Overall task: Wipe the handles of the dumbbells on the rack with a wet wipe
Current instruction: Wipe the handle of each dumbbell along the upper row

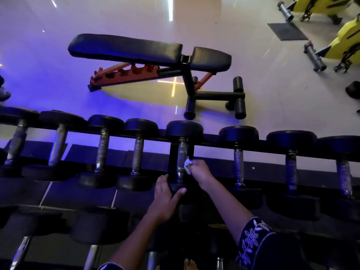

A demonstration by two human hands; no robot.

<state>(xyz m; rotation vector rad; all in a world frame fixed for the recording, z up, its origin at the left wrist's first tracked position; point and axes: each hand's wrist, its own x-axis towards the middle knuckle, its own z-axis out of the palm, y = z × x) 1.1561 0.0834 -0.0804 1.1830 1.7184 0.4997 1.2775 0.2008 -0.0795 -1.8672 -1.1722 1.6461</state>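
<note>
We see the right hand [200, 172] curled around a crumpled white wet wipe [188, 164], pinching it in the fingers and pressing it against the right side of a metal handle [181, 158]. The wipe touches the handle about midway along its length. That handle belongs to the dumbbell [184, 129] in the middle of the upper row. Its far head sits on the rack [214, 142] and its near head points toward us.

On that near head we find the left hand [165, 197]. It lies there with fingers straight along the left side and the thumb spread across the top, steadying the head rather than closing round it.

The right forearm comes out of a dark sleeve [255, 238] with white floral embroidery. To either side, other dumbbells lie in the same row with their handles bare. A lower row shows dimly beneath the arms, too dark for us to make out much.

Beyond the rack, on the pale glossy floor lit blue, stands a black adjustable bench [148, 49] with an orange frame. At the upper right we see yellow machines [348, 41] near a dark mat [287, 31].
</note>
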